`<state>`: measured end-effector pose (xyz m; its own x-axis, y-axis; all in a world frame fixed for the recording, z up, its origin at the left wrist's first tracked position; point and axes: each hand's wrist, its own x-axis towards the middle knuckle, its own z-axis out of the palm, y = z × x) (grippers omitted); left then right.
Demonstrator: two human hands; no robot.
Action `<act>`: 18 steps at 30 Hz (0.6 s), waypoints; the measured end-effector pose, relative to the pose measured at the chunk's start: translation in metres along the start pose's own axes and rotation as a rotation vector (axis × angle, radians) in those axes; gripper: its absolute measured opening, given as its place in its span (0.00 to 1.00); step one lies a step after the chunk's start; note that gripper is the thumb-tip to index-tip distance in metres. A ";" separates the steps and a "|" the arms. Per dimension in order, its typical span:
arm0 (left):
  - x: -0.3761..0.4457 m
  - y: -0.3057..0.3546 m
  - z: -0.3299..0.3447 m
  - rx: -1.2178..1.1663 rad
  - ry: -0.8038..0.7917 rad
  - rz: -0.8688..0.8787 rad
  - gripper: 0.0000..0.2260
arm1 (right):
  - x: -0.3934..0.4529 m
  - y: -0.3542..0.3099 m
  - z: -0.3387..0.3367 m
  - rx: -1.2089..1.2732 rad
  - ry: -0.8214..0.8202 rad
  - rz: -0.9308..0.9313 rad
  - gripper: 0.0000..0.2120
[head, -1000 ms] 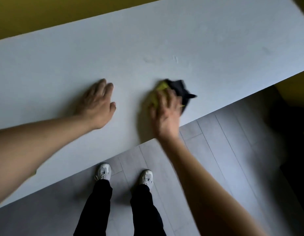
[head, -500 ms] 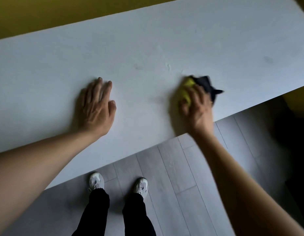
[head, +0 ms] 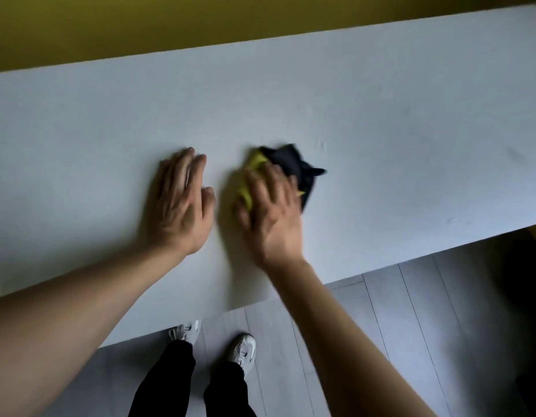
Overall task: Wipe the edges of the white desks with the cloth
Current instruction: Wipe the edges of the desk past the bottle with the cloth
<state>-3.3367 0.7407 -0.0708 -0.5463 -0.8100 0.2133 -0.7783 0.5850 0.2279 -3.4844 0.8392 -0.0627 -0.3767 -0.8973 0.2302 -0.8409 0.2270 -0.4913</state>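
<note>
Feet: two pale shoes (head: 214, 341) stand on the grey floor (head: 411, 326), just short of the desk's near edge.
Left hand: the left hand (head: 179, 203) lies flat on the white desk (head: 411, 121), fingers straight and close together, bracing.
Right hand: the right hand (head: 269, 212) presses down on the cloth (head: 286, 170) with fingers spread (blurred, so the thumb cannot be told).
Cloth: yellow and black, bunched on the desktop, well in from the near edge and just beside the left hand.
Progress: judged underway; the cloth sits on the top, not the rim, and the edges toward the right and far side look still to do.
Beyond: a yellow wall (head: 200, 22) behind the desk.
</note>
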 end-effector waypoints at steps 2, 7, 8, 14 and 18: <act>-0.001 -0.001 -0.002 0.026 -0.002 -0.040 0.24 | 0.004 -0.009 0.007 0.038 -0.057 -0.122 0.23; -0.001 0.002 -0.005 0.029 -0.030 -0.077 0.24 | 0.024 0.057 -0.014 0.015 -0.066 -0.119 0.22; -0.001 0.002 -0.005 0.028 -0.040 -0.081 0.24 | 0.032 0.082 -0.023 0.001 -0.022 -0.037 0.22; 0.000 0.005 -0.005 0.025 -0.046 -0.097 0.24 | 0.077 0.172 -0.070 -0.096 0.199 0.428 0.24; 0.001 0.006 -0.005 0.017 -0.053 -0.101 0.25 | 0.091 0.134 -0.044 -0.153 0.190 0.448 0.25</act>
<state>-3.3401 0.7442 -0.0642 -0.4801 -0.8661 0.1394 -0.8351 0.4999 0.2297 -3.6482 0.8047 -0.0709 -0.7655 -0.6177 0.1804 -0.6223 0.6393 -0.4517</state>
